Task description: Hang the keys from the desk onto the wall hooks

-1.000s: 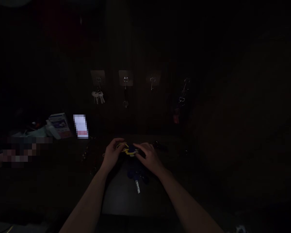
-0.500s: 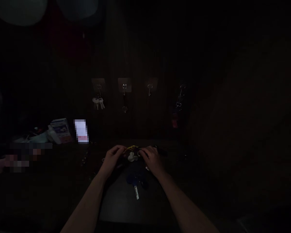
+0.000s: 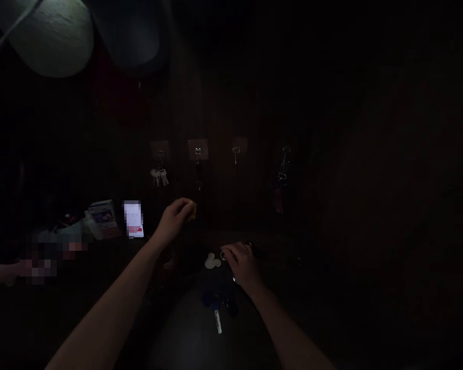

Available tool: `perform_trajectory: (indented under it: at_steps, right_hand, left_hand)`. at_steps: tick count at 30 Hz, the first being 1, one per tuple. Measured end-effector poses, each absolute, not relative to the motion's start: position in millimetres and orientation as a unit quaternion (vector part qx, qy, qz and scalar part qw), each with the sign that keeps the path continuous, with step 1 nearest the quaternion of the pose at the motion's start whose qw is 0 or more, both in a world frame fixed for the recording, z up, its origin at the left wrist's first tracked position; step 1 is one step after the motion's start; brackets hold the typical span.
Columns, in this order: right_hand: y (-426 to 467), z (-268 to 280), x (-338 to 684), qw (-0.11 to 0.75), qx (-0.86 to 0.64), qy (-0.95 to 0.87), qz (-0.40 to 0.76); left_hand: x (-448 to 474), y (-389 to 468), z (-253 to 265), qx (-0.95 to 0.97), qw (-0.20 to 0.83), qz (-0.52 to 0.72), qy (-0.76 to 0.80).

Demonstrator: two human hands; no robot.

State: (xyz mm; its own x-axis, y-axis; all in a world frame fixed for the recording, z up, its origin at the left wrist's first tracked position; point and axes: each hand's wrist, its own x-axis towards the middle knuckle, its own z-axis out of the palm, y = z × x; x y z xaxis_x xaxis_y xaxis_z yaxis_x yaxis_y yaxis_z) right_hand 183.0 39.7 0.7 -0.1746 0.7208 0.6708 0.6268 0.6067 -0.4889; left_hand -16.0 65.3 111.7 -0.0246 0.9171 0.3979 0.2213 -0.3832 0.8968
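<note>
Raised above the table, my left hand (image 3: 174,216) is closed on a small yellow cord-like thing (image 3: 192,209), mostly hidden by the fingers. My right hand (image 3: 241,259) rests low over the table, fingers curled at a metal ring (image 3: 223,255); dimness hides how much of it they hold. Just left of that ring lies a white three-lobed tag (image 3: 212,262), like a mouse head. Nearer to me is a key (image 3: 217,320) with a dark blue head, beside other dark blue pieces (image 3: 230,304).
Several wall hooks stand behind: a bunch of keys (image 3: 160,176) hangs on the left one, a red tag (image 3: 279,199) at the right. A lit phone (image 3: 133,218) leans near a box (image 3: 103,218). Caps (image 3: 57,46) hang upper left. Another person's hand (image 3: 2,270) shows far left.
My left hand has lifted up and away from my right hand, taking the yellow cord-like thing that stretched between them. My right hand stays near the ring. The view has tilted slightly upward.
</note>
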Motion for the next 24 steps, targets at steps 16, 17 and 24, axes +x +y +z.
perform_trajectory:
  at_steps: [16,17,24]
  right_hand:
    - [44,-4,185,0.447,-0.448,-0.772,0.054]
    - [45,-5,185,0.446,-0.450,-0.771,0.054]
    - [46,-3,184,0.437,-0.470,-0.765,0.048]
  left_hand:
    - [-18,142,221,0.722,0.124,0.542,0.412]
    - [-17,145,224,0.727,0.117,0.537,0.411]
    - [-15,158,237,0.755,0.089,0.486,0.431]
